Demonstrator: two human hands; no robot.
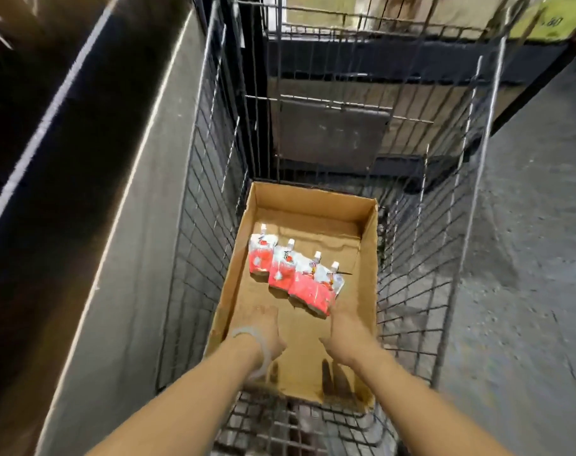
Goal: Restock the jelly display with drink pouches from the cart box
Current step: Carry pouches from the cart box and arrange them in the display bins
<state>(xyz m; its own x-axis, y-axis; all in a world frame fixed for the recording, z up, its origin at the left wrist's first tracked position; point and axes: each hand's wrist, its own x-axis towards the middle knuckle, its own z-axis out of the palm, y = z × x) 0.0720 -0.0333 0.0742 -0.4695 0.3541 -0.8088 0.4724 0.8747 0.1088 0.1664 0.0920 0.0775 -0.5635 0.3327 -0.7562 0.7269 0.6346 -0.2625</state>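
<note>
Head cam looks down into a wire shopping cart [211, 205]. An open cardboard box [368, 258] sits on the cart floor, long side running near to far, top open, walls upright. Near wall of the box has dark stains.

Four drink pouches [294, 278] lie flat on the box bottom, left of centre, approx mid-length of the box. They're red & white w/ white spout caps pointing to the far end. They overlap one another in a diagonal row, far-left pouch to near-right pouch. Rest of the box bottom is bare cardboard w/ creases.

Both forearms reach in from the near edge, over the near wall of the box. Left hand [260, 327] is just near of the pouch row, fingers extended fwd and relaxed, holding nothing; apart from the pouches as far as can be told, frame is motion-blurred. A pale bangle [257, 343] sits on the left wrist. Right hand [345, 324] is at the near-right end of the row, fingers extended toward the nearest pouch; fingertips are right at its near edge, can't tell if touching or not. Neither hand is curled round anything.

Left of the cart: a tall dark panel w/ a pale grey side [115, 225], just beside the cart wall. Right of the cart: grey concrete floor [526, 258]. Beyond the far end of the cart: dark shelving w/ brown cartons, blurred.
</note>
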